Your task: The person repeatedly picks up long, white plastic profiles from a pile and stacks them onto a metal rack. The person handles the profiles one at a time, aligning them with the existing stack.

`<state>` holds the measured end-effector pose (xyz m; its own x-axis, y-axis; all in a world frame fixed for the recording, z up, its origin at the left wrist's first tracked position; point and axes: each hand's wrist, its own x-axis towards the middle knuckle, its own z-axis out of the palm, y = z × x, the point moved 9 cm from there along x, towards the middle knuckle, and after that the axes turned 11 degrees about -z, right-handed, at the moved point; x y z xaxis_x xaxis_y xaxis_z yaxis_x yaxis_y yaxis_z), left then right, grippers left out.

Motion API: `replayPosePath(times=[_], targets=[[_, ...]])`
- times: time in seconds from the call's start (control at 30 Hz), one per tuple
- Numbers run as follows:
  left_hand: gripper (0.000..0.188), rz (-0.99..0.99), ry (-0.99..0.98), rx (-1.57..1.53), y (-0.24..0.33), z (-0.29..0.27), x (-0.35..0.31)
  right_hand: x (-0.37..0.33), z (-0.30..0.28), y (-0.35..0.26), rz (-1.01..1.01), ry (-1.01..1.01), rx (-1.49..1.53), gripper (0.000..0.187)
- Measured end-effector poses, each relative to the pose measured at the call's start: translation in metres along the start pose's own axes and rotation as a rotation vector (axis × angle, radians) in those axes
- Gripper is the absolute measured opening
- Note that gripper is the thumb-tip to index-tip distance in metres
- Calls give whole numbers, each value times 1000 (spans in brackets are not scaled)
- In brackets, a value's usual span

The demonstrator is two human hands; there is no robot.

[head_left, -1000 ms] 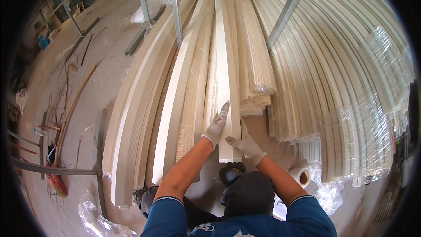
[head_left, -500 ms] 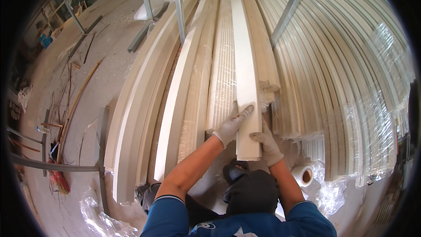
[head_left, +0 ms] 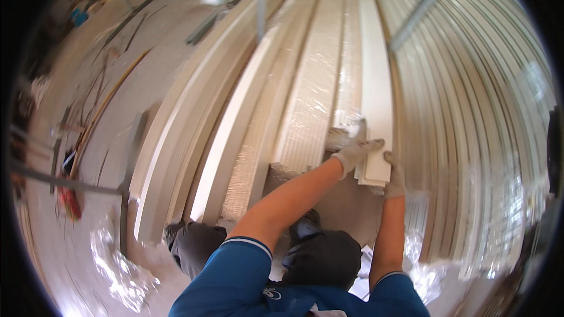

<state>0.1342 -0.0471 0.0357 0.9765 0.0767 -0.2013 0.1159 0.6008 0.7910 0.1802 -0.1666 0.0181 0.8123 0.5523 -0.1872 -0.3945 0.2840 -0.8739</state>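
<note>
A long white panel strip [head_left: 374,88] runs away from me, its near end showing at least two layers with slightly offset ends. My left hand [head_left: 355,151], in a pale work glove, grips its left edge, thumb lying across the top face. On the other edge, close to the near end, my right hand [head_left: 395,175] is curled round the strip, also gloved; its fingers underneath are hidden. Just left of the strip lies a film-wrapped bundle of strips [head_left: 314,94], with its near end close to my left forearm.
More long strips [head_left: 194,105] lie to the left, and a wide stack of profiles [head_left: 464,123] fills the right. Metal posts [head_left: 424,9] stand between stacks. Crumpled clear film [head_left: 124,267] and a wooden stick [head_left: 111,97] lie on the floor at left.
Both hands and the held strip have shifted right, toward the stack of profiles. The strip's end now shows offset layers. My view has moved too, and the film roll no longer shows.
</note>
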Motion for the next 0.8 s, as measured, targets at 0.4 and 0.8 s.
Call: replayPosePath(times=[0.4, 0.8], targets=[[80, 21, 146, 890, 78, -66, -60, -7, -11, -12, 144, 111, -228, 68], [57, 429, 1842, -432, 11, -355, -787, -23, 262, -46, -449, -258, -1051, 51]])
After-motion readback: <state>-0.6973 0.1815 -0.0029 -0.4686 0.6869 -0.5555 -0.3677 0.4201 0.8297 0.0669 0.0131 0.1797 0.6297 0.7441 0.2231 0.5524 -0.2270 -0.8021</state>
